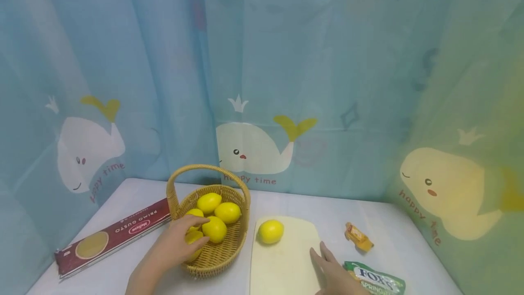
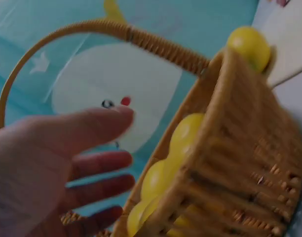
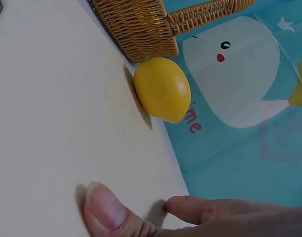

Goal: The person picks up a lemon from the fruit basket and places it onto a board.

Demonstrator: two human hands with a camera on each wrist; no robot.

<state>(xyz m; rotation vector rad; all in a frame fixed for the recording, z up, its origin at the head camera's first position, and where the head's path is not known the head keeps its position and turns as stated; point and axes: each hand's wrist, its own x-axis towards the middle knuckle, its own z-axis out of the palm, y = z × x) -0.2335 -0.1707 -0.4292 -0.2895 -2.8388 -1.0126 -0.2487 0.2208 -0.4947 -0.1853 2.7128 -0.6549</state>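
A wicker basket (image 1: 229, 251) with a tall arched handle holds several yellow lemons (image 1: 214, 230). Over its left rim reaches my left hand (image 1: 173, 247), thumb and fingers spread apart above the fruit. In the left wrist view that hand (image 2: 47, 158) has nothing between thumb and fingers, and the lemons (image 2: 156, 180) lie beyond its fingertips. To the right of the basket, a single lemon (image 1: 271, 231) sits near the far left corner of a cream cutting board (image 1: 282, 265). My right hand (image 1: 337, 274) rests at the board's right edge with its fingers extended.
A dark red Primo Gusto pasta pack (image 1: 118, 236) lies left of the basket. Beyond the right hand are a small orange-yellow wrapped packet (image 1: 359, 238) and a green Fox's bag (image 1: 376, 279). A blue whale-print curtain (image 1: 327, 81) encloses the white table (image 1: 413, 240) behind and on both sides.
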